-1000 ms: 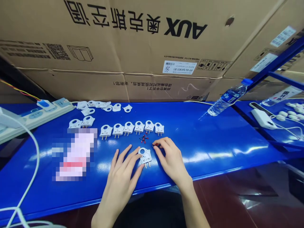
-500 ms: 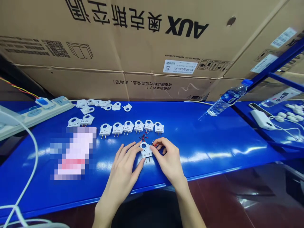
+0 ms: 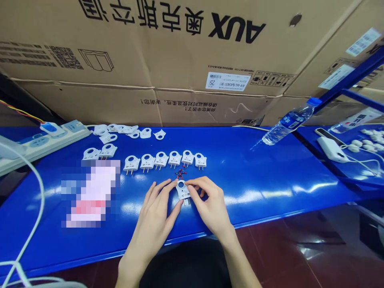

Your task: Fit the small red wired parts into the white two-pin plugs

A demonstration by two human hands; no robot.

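Observation:
A white plug body [image 3: 183, 191] with two metal prongs sits between both my hands on the blue table [image 3: 270, 176]. My left hand [image 3: 156, 218] holds its left side with thumb and forefinger, the other fingers stretched out. My right hand [image 3: 208, 206] pinches its right side, fingers curled. Just beyond lies a small heap of red parts [image 3: 180, 173]. A row of several white plug bodies [image 3: 166, 160] stands behind that.
More white plug parts [image 3: 120, 131] lie at the back left beside a power strip [image 3: 42, 142] and white cables [image 3: 27, 224]. A blurred patch [image 3: 90, 192] lies left of my hands. A water bottle [image 3: 288, 122] lies at the right; big cardboard boxes [image 3: 180, 60] wall the back.
My hands closed in from both sides on the plug body, which turned and moved slightly away from me. My right hand carried in a small red part, now hidden.

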